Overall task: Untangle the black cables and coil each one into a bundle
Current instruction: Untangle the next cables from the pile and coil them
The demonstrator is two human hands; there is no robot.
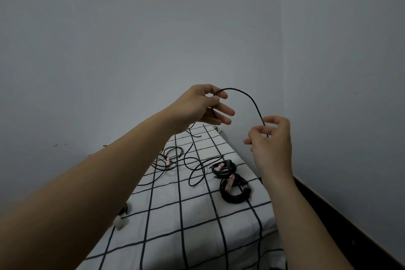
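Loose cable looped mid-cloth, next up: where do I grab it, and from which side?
Probably pinch the loose cable at its near bend, coming from above on the left: it lies flat on bare checked cloth there, while the coiled bundles crowd its right.

**Dim, cool, even light — wide-angle bend at the edges**

The view is dim and grey-blue, lit softly and evenly; I cannot tell where the light comes from. The wall (pixel 131 28) is palest near the middle and darkens toward the upper corners. Shadows are faint, just a soft smudge beneath the coiled bundles (pixel 235 188) on the checked cloth (pixel 197 237). The lens bows the cloth's grid lines and stretches the left forearm (pixel 87 182) at the lower edge. The black cable (pixel 245 96) reads crisp against the wall — skin and cloth look slightly smeared and grainy.
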